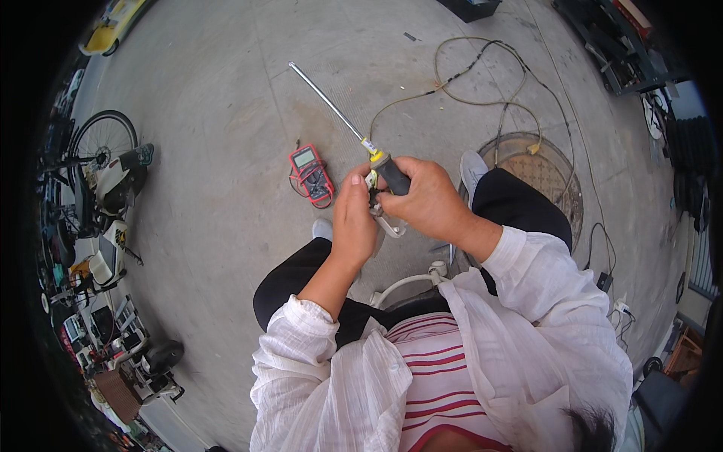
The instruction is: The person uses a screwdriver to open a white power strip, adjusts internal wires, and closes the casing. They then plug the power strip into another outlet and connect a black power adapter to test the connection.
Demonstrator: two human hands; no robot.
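Note:
My right hand (422,197) is closed on the dark handle of a tool with a long silver shaft (325,98) and a yellow collar (375,157), pointing up and leftward. My left hand (354,215), fingers curled, grips a small part with wires (373,183) just beneath the handle, with a clear plastic piece (394,226) hanging between my hands; their exact shapes are partly hidden. On the concrete floor left of my hands lies a red-and-grey multimeter (310,169) with its leads.
A looped cable (444,87) stretches across the floor to a plug by a round manhole cover (557,173). Scooters and a bicycle (105,158) line the left side. A dark rack (617,53) stands upper right, a dark bin (467,7) at the top. My shoes and knees flank my hands.

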